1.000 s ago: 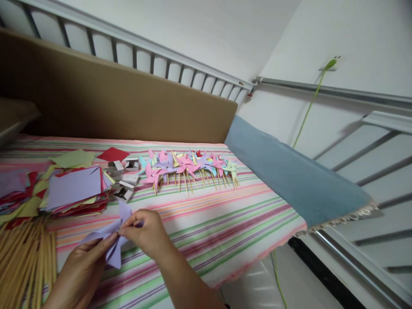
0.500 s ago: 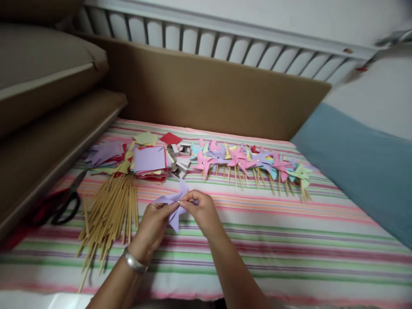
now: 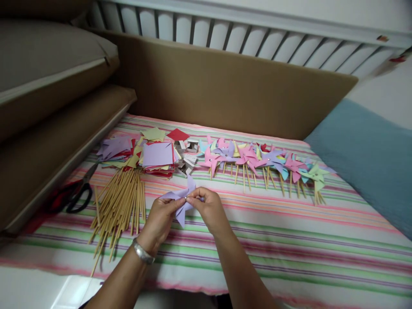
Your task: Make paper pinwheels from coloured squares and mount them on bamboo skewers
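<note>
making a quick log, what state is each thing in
left hand: pinching the purple pinwheel
right hand: pinching it too
purple pinwheel: folded, no stick visible
other pinwheels: stick-mounted, in a row
loose sticks: piled
paper squares: stacked
scissors: set down, opening unclear
small boxes: at least one open
cloth: spread out
bracelet: worn

A white-barred rail (image 3: pixel 238 37) runs across 12 o'clock behind a long brown panel (image 3: pixel 225 86). White wall (image 3: pixel 354 9) shows at 1 o'clock, blue cloth (image 3: pixel 375 150) hangs at 3, and a bulky brown stack (image 3: pixel 58 64) rises at 10. Striped cloth (image 3: pixel 299 231) spreads below; dim light leaves the panel's left end shadowed.
</note>
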### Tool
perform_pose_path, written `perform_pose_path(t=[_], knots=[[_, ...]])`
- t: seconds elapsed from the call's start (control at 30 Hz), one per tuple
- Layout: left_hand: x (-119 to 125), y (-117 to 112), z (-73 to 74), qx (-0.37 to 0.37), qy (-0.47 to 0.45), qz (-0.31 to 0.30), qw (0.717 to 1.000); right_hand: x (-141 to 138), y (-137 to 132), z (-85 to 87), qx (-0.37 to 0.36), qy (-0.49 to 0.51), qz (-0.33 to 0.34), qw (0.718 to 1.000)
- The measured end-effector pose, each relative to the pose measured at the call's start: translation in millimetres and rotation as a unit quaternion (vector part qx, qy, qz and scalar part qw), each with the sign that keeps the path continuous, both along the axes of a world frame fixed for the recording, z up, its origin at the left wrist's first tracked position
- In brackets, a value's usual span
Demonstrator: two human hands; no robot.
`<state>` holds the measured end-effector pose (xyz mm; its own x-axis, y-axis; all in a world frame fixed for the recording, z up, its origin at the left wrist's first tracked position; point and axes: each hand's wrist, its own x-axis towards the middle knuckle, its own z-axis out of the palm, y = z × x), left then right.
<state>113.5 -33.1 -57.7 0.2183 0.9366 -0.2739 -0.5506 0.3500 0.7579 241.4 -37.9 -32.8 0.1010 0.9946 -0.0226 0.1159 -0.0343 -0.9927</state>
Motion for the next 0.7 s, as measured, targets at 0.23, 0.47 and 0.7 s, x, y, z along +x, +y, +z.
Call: perform_pose_path(t=[0.23,0.47,0.7], knots=[[0.9,0.3,-0.4,-0.007,0.010,0.003,1.000,-0.8,0.8,-0.6,-0.006,0.005,0.000,1.000],[-1.6,1.1,2.4,0.007,-0.013,-0.017,1.000,-1.6,1.4,-4.2,0.011,-0.011,0.007,1.000],[-1.7,-0.5,2.0,0.027,-0.001,0.009,1.000,-7.5,-1.9,1.7,0.030,-0.048,0.019,0.998]])
